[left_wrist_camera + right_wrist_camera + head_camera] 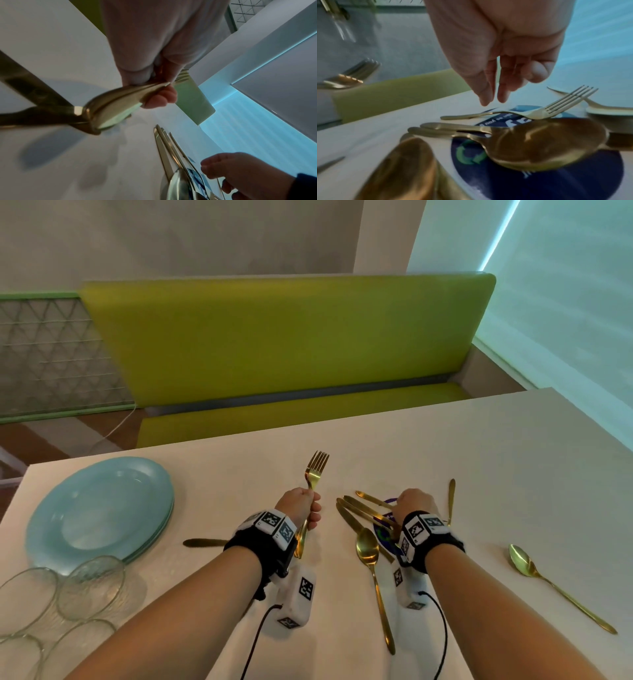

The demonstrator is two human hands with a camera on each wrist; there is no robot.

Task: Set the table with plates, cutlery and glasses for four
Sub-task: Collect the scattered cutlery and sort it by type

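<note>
My left hand [303, 508] grips a bundle of gold forks [315, 469] by the handles, tines pointing away over the white table [479, 446]. In the left wrist view the fingers curl round the stacked fork handles [113, 105]. My right hand [415, 504] hovers over a loose pile of gold cutlery [363, 513]. In the right wrist view its fingers [502, 94] point straight down, just above the handle of a lying fork [537, 113], and hold nothing. A big spoon [547, 142] lies in front of that fork.
A stack of pale blue plates [99, 508] sits at the left, with several clear glasses [89, 587] in front of it. A knife [205, 542] lies left of my left wrist. Single spoons [368, 549] [524, 559] lie nearer me. A round blue sticker [539, 182] lies under the pile. A green bench [291, 337] stands beyond the table.
</note>
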